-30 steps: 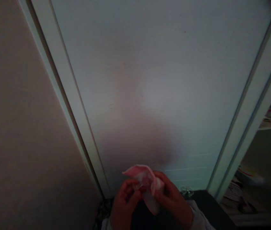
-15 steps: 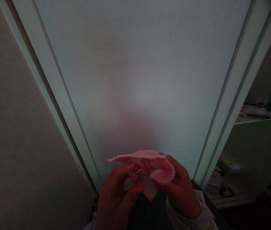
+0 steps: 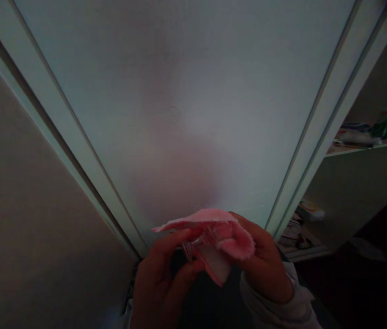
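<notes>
The pink cloth [image 3: 210,215] hides the fingertips of the right hand [image 3: 265,260], and its folds cover one end of a clear object [image 3: 189,250], whose blur leaves its kind unclear. The left hand [image 3: 154,278] runs off the bottom edge at the wrist, as does the right sleeve [image 3: 282,294]. Beneath them, a dark surface [image 3: 214,304] is too dim to make out. The pale panel [image 3: 248,91] is cut by the top edge, its reflection a smear. At right, a green item [image 3: 385,125] on the shelf [image 3: 368,148] is blurred beyond naming; the items lower down [image 3: 292,233] are equally indistinct.
</notes>
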A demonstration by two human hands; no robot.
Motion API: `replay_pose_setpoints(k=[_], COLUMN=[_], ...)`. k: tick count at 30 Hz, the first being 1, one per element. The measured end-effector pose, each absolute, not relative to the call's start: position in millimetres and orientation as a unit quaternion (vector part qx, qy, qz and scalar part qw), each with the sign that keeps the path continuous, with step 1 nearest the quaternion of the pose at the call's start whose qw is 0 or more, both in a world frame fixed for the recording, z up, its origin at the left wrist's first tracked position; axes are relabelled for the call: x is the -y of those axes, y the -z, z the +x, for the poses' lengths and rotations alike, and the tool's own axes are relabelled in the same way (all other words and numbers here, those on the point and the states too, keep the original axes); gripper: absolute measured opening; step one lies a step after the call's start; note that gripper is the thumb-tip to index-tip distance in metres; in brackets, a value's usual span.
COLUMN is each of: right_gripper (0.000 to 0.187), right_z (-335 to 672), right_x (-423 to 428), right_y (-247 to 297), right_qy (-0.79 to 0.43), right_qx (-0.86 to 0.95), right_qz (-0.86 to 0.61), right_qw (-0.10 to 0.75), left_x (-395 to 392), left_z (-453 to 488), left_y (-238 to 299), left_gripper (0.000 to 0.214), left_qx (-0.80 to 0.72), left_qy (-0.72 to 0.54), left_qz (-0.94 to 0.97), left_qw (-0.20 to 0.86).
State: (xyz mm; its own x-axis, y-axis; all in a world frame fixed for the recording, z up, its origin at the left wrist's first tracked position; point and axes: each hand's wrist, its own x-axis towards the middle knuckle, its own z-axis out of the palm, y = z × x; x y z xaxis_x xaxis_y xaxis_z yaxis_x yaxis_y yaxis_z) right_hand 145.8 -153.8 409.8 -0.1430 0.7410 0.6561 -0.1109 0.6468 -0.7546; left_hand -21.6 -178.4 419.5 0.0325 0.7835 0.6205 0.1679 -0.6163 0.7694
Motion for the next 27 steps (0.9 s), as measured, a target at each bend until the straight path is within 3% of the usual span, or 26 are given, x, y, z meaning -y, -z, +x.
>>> replay_pose_setpoints(k=[5,11,20,27], right_gripper=[0.018,0.004,0.023,0.021], right_z=[146.7,157.0,162.6,155.6], right_x=[156.3,158.1,163.2,169.5], right_y=[-411.3,-416.5,-426.2,-423.3], right_qy=[-0.310,-0.271,-0.330,-0.353], right_qx=[0.677,0.713,0.707,0.679], right_qz=[-0.242,-0.254,-0.218,-0.214], right_qw=[0.622,0.594,0.586,0.607], left_x=[179.0,191.7,203.8,203.4], left_z=[-18.7,-14.9,-14.7,-12.5], left_y=[-420.4,-423.8,-436.8,-438.6], left_gripper=[0.035,0.030,0.030,0.028], left_qx=[-0.385,-0.427,-0.393,-0.382], left_qy=[-0.585,-0.556,-0.536,-0.561], left_qz=[0.682,0.691,0.719,0.706], left_qw=[0.209,0.178,0.205,0.201])
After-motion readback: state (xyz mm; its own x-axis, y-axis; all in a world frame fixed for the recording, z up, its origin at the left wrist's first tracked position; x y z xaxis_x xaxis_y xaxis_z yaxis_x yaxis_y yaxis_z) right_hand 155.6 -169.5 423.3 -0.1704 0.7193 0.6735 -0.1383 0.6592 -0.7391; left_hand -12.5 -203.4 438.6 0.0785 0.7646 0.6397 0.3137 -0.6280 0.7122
